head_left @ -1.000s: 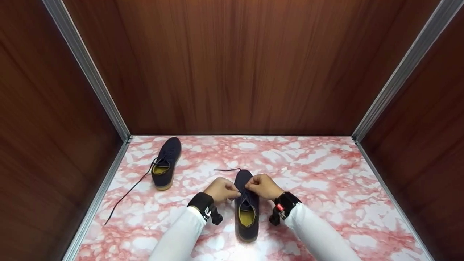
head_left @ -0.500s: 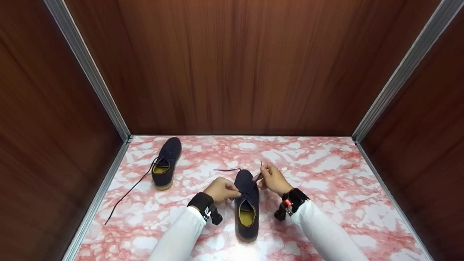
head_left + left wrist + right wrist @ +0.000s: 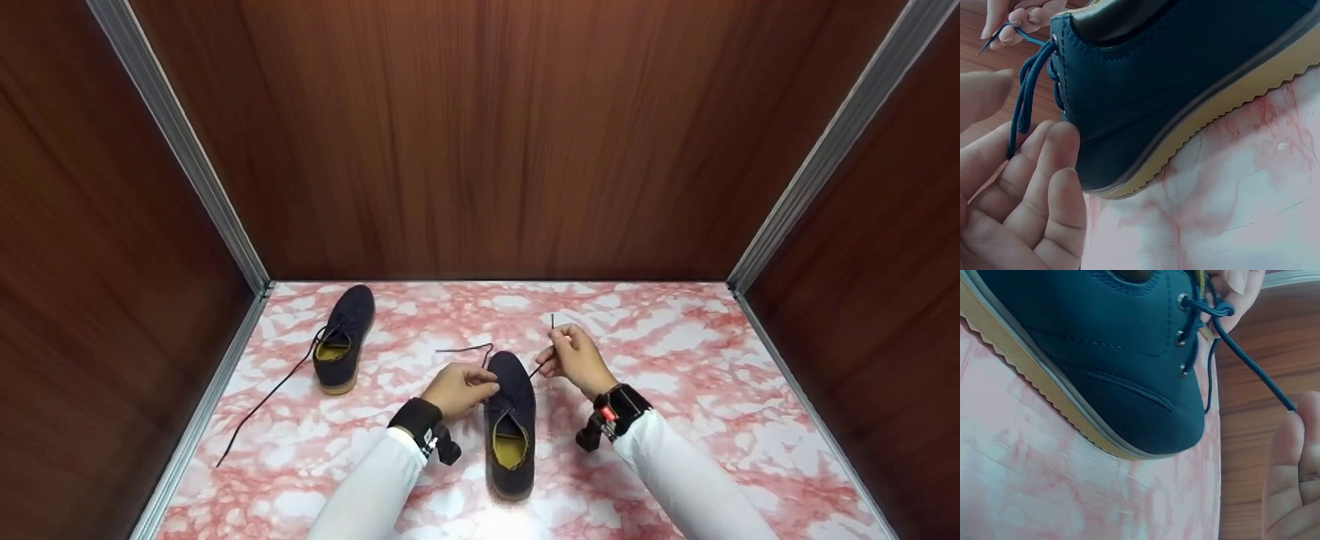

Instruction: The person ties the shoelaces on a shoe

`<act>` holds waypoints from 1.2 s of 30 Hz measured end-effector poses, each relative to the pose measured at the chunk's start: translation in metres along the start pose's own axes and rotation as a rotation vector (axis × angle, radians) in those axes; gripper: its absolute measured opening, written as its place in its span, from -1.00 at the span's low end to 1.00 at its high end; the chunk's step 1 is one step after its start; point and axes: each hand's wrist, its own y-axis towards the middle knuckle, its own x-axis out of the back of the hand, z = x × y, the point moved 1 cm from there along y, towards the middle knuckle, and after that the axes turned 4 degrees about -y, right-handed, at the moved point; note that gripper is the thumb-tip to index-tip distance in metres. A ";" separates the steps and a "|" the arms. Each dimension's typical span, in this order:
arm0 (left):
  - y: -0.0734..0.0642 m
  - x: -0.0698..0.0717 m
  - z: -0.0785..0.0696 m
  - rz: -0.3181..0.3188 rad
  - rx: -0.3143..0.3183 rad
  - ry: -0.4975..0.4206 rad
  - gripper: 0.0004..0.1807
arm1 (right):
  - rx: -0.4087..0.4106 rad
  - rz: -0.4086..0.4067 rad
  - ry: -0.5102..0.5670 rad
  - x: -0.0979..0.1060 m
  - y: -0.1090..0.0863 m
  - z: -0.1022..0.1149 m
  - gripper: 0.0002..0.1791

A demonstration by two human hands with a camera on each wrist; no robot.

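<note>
A dark navy lace-up shoe [image 3: 516,388] with a yellow lining stands upright between the hands, toe pointing away. My right hand [image 3: 576,358], beyond its right side, pinches one end of the shoelace [image 3: 1255,368] and holds it taut. In the right wrist view the lace runs from a small knot [image 3: 1224,309] near the top eyelets to those fingertips. My left hand [image 3: 459,390] is over the shoe's left side. In the left wrist view its thumb [image 3: 985,95] stands apart from the fingers, and a lace loop [image 3: 1027,95] hangs against them.
The other navy shoe [image 3: 346,330] stands at the back left, its long loose lace [image 3: 262,401] trailing toward the front. Past the near shoe's toe lies a free lace end [image 3: 461,349]. Wood-grain panels [image 3: 480,150] rise behind and on both sides of the red-and-white marbled surface [image 3: 645,465].
My right hand has moved from the shoe up and to the right, drawing the lace out. My left hand has shifted slightly forward and its thumb and finger have parted.
</note>
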 end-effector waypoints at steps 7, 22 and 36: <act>0.003 -0.001 -0.002 -0.135 -0.090 0.039 -0.73 | 0.056 0.101 -0.024 0.011 -0.005 0.003 -0.69; 0.009 -0.006 -0.018 -0.211 -0.121 -0.283 -0.84 | 0.054 0.172 0.058 0.009 -0.010 0.008 -0.81; 0.009 -0.007 -0.019 -0.132 -0.031 -0.451 -0.74 | 0.104 0.221 0.006 0.017 -0.015 0.008 -0.52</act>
